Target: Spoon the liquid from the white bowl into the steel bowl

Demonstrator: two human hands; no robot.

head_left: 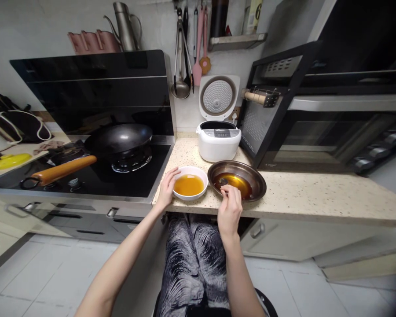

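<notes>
My left hand [167, 186] grips the left rim of a white bowl [203, 187], which holds amber liquid. The fingers lie over the rim. Just right of it stands a wide, dark metal bowl [260, 184] with darker amber liquid in the bottom. Over its near edge, my right hand [230, 207] is closed in a pinch round what looks like a spoon [222, 181]. The spoon's small rounded end is at the liquid in the metal bowl; its handle is mostly hidden by my fingers.
Behind the bowls is a white rice cooker [219, 147] with its lid raised. A wok [122, 136] with an orange handle sits on the stove [119, 187] to the left. An oven [317, 136] stands at the right. Utensils [181, 90] hang on the wall.
</notes>
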